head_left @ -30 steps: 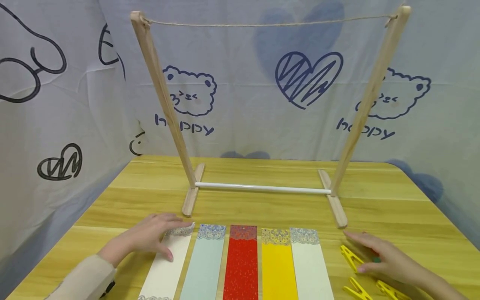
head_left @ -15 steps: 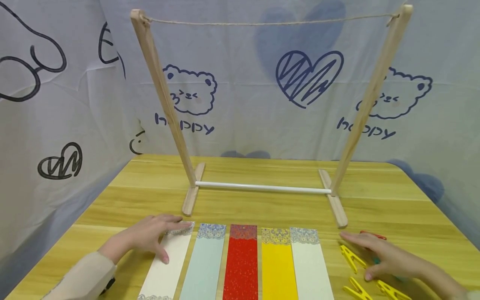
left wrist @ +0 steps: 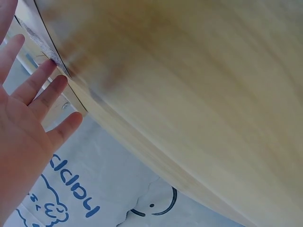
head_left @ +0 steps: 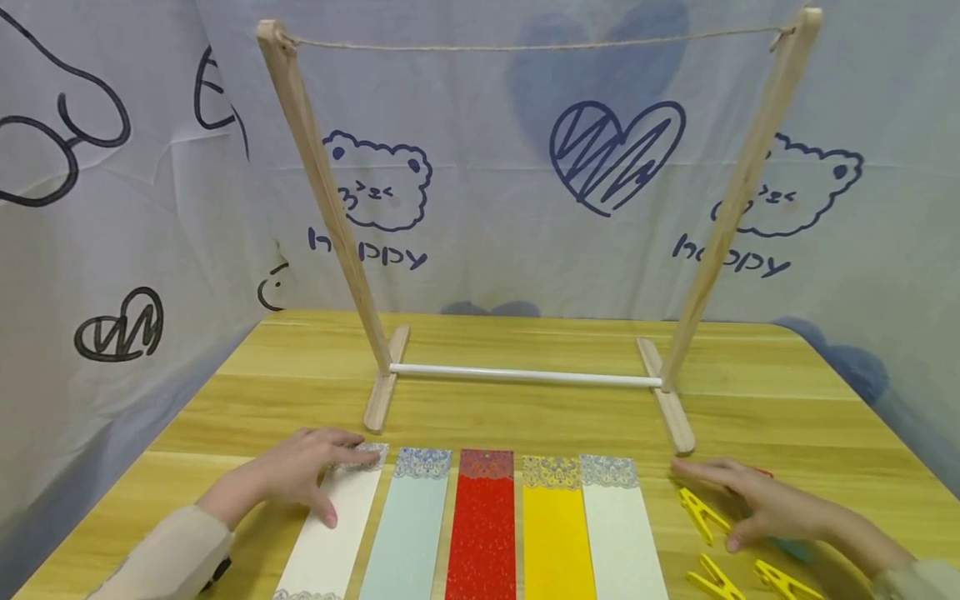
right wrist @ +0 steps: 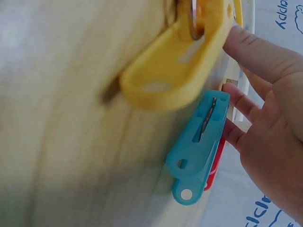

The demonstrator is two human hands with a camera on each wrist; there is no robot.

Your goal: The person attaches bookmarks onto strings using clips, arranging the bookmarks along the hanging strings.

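Covering part of the patterned top end of the left-hand white strip [head_left: 337,525], the left hand [head_left: 303,467] lies with fingers spread and grasps nothing; whether its fingertips touch the strip, I cannot tell. The right hand [head_left: 780,504] is likewise loose and holds nothing, its fingers extended among the clips. A yellow clip [head_left: 701,512] sits just beside its thumb, and two more yellow clips [head_left: 783,579] lie nearer the person. In the right wrist view, a teal clip [right wrist: 201,142] lies close by the fingers, partly overlapping a red clip [right wrist: 218,163].

Between the hands, a pale blue strip [head_left: 408,525], a red strip [head_left: 482,533], a yellow strip [head_left: 557,542] and a second white strip [head_left: 622,533] lie side by side on the wooden table [head_left: 525,342], patterned ends pointing away. Beyond them stands a wooden frame [head_left: 330,200], a white rod [head_left: 525,377] joining its feet and a thin cord [head_left: 450,48] strung between its post tops. Behind hangs a pale cloth [head_left: 487,125] with drawn bears and hearts.
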